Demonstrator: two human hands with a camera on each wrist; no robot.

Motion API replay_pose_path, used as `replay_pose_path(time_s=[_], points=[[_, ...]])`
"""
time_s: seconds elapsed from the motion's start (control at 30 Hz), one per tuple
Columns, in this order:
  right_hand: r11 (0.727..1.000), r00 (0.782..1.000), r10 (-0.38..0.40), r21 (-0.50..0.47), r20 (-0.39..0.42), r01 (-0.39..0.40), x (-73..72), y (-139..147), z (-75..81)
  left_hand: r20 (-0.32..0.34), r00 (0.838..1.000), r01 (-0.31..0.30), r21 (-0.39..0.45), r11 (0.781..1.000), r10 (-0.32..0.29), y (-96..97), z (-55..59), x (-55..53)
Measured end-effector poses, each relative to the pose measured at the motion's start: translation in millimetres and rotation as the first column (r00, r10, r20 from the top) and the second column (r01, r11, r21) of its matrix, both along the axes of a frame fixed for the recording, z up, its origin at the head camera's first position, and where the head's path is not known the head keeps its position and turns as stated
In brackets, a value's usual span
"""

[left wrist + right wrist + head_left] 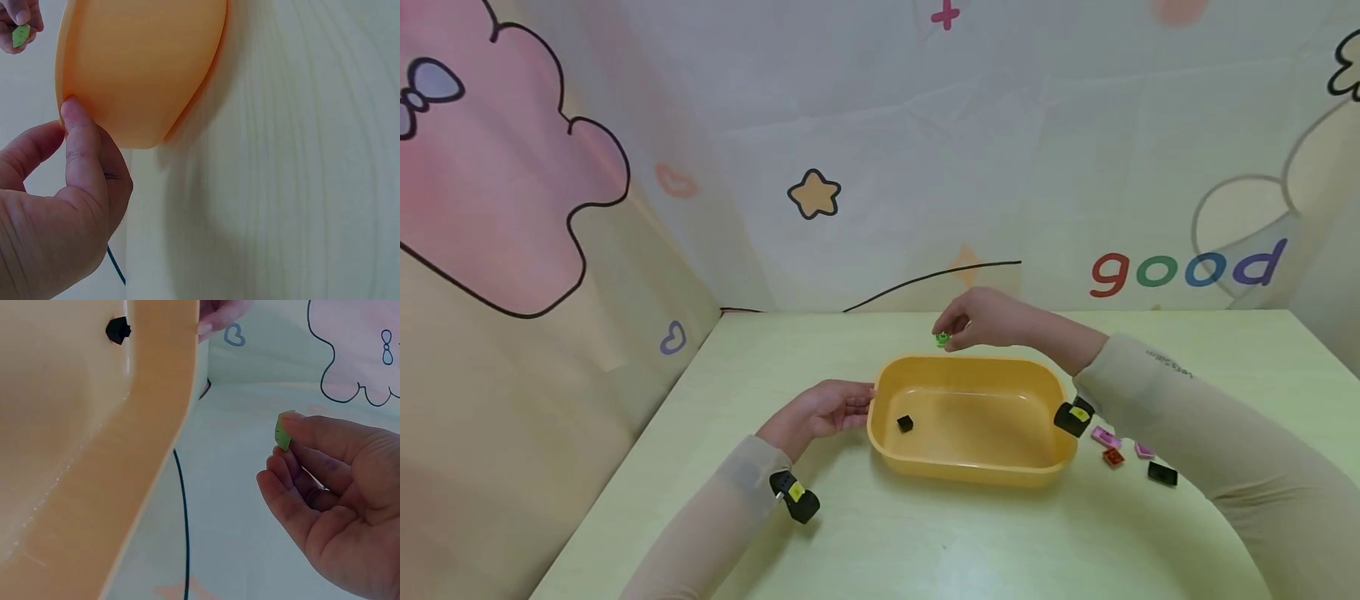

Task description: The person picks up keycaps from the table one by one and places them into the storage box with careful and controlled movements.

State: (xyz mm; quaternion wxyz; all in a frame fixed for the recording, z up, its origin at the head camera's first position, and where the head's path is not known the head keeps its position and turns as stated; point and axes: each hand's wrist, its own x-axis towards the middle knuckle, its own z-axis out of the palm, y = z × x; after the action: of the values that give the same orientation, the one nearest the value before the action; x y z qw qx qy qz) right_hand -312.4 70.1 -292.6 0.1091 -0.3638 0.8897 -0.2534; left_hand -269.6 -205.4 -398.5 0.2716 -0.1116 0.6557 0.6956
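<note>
My left hand [831, 408] pinches the rim at the left end of a yellow plastic tub [970, 471]; the left wrist view shows its thumb and fingers at the wall [144, 75]. Beyond the tub's far rim, my right hand [988, 318] holds a small green toy building brick [942, 339] between thumb and fingertips. That green brick [283, 431] is partly covered by the thumb in the right wrist view. Inside the tub, toward its left end, lies one small black brick [906, 423].
Right of the tub, under the right forearm, lie pink bricks [1105, 437], a red brick [1113, 457] and a black brick [1162, 474] on the pale wooden table [910, 542]. A printed cloth backdrop [895, 150] hangs behind the table and along its left side.
</note>
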Motion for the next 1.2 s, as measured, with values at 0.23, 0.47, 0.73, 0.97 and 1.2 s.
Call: replay_pose_path(time_s=[0.23, 0.47, 0.73, 0.97, 1.2], points=[[1.000, 0.999, 0.009, 0.018, 0.033, -0.009, -4.4, -11, -19.4, -0.003, 1.000, -0.011, 0.002, 1.000, 0.011, -1.3, 0.1, 1.3], [0.999, 0.997, 0.030, 0.033, 0.069, -0.032, -8.4, -21, -34.1, 0.002, 1.000, -0.005, 0.022, 1.000, 0.005, -0.8, 0.6, 1.0], [0.996, 0.994, 0.059, 0.056, 0.091, -0.065, -9.5, -29, -45.7, 0.004, 1.000, -0.005, 0.007, 1.000, 0.005, -1.6, 0.9, 1.5], [0.991, 0.990, 0.105, 0.077, 0.094, -0.112, -10.5, -35, -56.1, -0.008, 1.000, -0.009, -0.002, 1.000, 0.009, -2.0, -3.2, 0.5], [0.988, 0.988, 0.120, 0.085, 0.102, -0.128, -10.5, -39, -61.5, -0.016, 1.000, -0.011, -0.001, 1.000, 0.011, -2.6, -4.2, -1.0]])
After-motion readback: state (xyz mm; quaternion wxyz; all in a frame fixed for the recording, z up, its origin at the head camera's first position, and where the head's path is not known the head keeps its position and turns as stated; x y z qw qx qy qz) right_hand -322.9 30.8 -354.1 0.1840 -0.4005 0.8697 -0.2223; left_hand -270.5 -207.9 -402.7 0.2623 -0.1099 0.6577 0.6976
